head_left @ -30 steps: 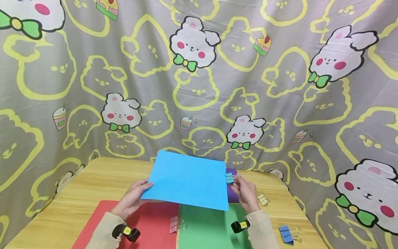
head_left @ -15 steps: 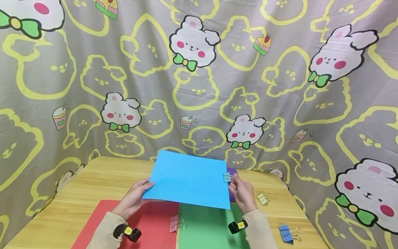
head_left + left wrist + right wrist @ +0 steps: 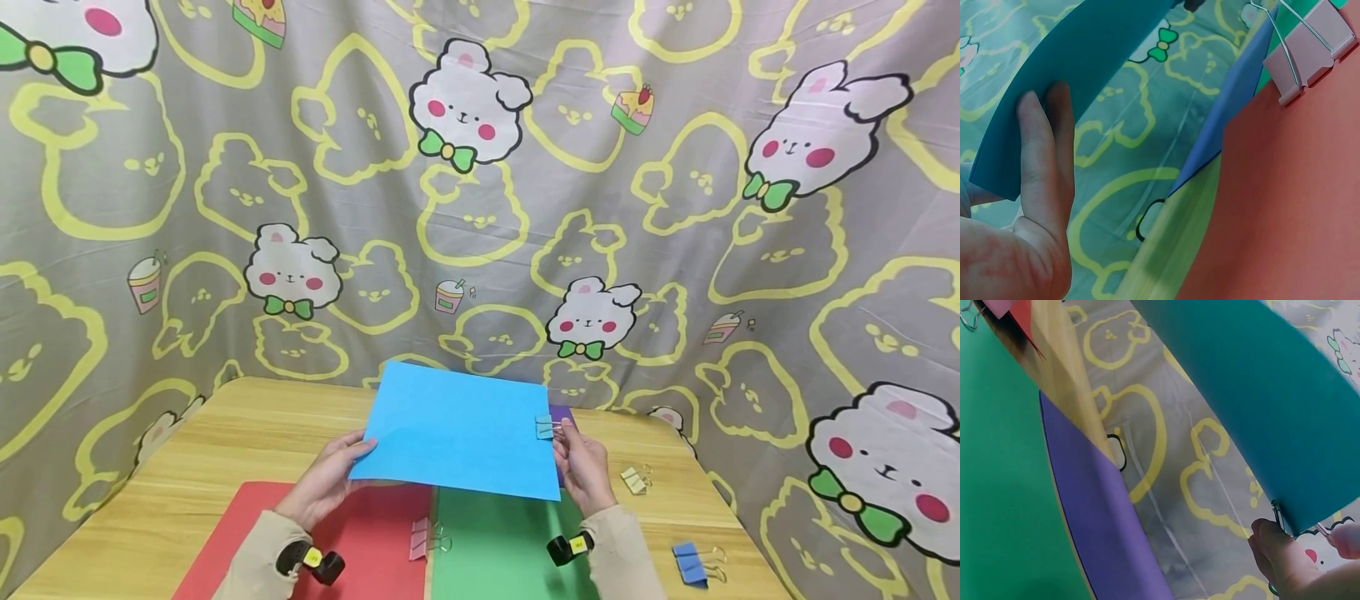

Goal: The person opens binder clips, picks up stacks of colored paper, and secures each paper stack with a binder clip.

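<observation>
A bright blue sheet of paper is raised above the table, tilted in the head view. My left hand pinches its left edge, thumb on top; in the left wrist view, straight fingers lie along its underside. At the right edge sits a light-blue binder clip, overlapping the sheet. My right hand pinches this clip's wire handles, which show between thumb and fingers in the right wrist view. Below lie a red sheet and a green sheet, side by side. A pink binder clip sits on the red sheet's right edge.
A purple sheet lies behind the green one, partly hidden by the blue sheet. On the wooden table's right side are a pale yellow binder clip and a larger blue binder clip. A patterned curtain hangs behind.
The light-blue clip has moved left, from the blue sheet's right edge to farther over it, with my right hand. The sheet and my left hand have shifted slightly right.
</observation>
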Motion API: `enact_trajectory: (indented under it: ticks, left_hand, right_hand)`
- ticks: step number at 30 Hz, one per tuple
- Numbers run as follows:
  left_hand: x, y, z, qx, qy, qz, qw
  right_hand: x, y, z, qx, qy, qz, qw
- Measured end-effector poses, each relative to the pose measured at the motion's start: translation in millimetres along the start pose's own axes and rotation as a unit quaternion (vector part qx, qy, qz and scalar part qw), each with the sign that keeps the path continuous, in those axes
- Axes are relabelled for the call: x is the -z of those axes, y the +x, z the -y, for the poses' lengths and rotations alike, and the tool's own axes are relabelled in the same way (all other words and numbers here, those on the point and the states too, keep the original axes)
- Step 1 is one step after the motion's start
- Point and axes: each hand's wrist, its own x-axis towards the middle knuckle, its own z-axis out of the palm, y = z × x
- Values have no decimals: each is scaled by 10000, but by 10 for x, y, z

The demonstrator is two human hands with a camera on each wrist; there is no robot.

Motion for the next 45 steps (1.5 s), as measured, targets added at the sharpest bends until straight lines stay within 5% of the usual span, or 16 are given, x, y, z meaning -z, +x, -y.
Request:
enact_trajectory:
  ticks: [21, 45]
  left_hand:
    - [24, -9, -14, 62, 158, -53, 9998]
    - [-8, -11, -30, 115, 152, -352, 9992]
  right_hand:
    - [-18, -4, 54, -423, 84, 60, 9991]
    - [2, 1, 30, -212, -399, 210, 9988]
